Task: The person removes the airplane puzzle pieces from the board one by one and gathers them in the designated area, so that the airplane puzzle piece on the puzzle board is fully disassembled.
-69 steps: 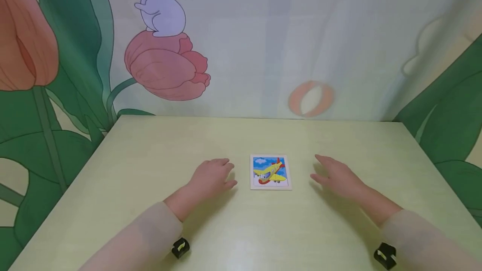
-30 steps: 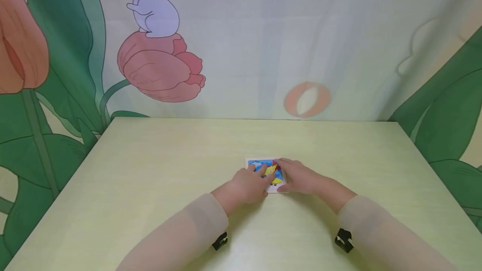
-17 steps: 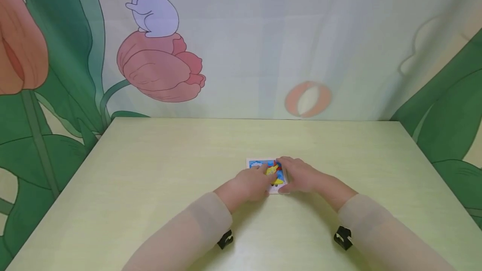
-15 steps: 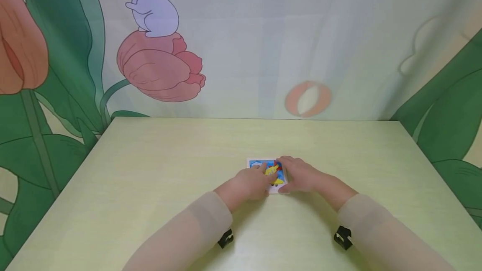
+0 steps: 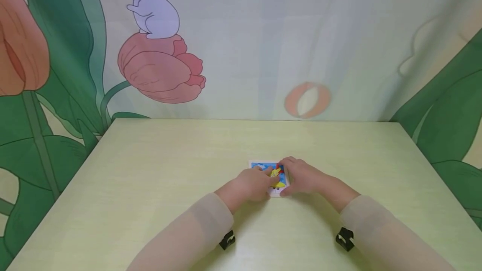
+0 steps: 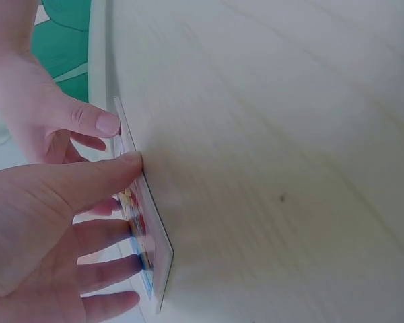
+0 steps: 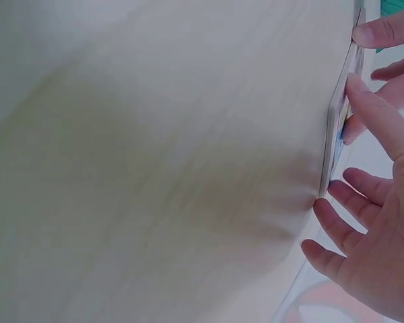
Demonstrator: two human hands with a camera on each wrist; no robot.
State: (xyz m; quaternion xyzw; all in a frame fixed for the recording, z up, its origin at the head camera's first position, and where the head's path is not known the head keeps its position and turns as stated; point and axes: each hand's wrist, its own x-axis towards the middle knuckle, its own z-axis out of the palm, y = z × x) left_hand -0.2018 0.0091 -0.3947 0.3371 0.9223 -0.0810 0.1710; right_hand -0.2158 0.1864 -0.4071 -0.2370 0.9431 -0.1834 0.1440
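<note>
A small flat square jigsaw puzzle (image 5: 282, 178) with a yellow airplane on blue and a white border lies on the table. My left hand (image 5: 253, 184) rests over its left part, fairly straight fingertips touching the picture. In the left wrist view, the left thumb (image 6: 129, 161) is at the puzzle's near border. At the right side my right hand (image 5: 306, 178) holds the puzzle between its thumb, on the near border, and its fingers, at the right and far edges. The right wrist view shows its thumb (image 7: 360, 91) on the border and fingertips along the edge. Part of the picture is hidden under the left hand.
The pale wooden table (image 5: 169, 149) extends around the puzzle. Behind it hangs a curtain (image 5: 241, 45) printed with tulips, leaves and a white animal. A small black device sits under each beige sleeve (image 5: 196, 225).
Both hands have moved inward from either side of the puzzle onto it. The left fingers have drawn closer together over the picture; during the last half second the hands barely move.
</note>
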